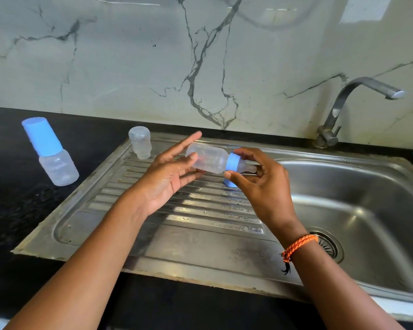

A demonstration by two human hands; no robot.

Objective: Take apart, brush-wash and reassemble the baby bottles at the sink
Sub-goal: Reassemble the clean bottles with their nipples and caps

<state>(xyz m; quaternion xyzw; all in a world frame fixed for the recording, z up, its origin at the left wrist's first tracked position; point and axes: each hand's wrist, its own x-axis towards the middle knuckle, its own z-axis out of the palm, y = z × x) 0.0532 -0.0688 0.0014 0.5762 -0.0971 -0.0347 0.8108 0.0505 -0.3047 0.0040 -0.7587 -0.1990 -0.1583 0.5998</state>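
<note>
Nearest me, my right hand (255,179) pinches the blue plastic screw collar (233,163) of the clear plastic baby bottle (209,160), thumb below and fingertips above, with the soft clear teat (247,168) poking out past my fingers. The bottle lies on its side in the air above the ribbed steel drainboard (177,210), base toward my left. My left hand (169,172) is released, fingers straight and spread, only the fingertips touching the bottle's barrel, so at present the collar pinch carries nearly all of it.

I judge the bottle light and looking empty, its thin wall stiff enough to hold but likely to flex if squeezed hard. If it is wet, the smooth barrel would slide in my palm. To unscrew it I would wrap my left grip around the middle of the barrel and turn the ridged collar with my right, keeping off the teat, which is soft and would just fold.

A small blue part (230,183) sits on the drainboard under my right hand; what it is I cannot tell. Farther back, 1 clear domed plastic cap (140,145) stands on the drainboard's far corner. To the left on the black stone tabletop (14,210), 1 clear baby bottle with a tall blue cap (50,152) stands fully assembled.
</note>
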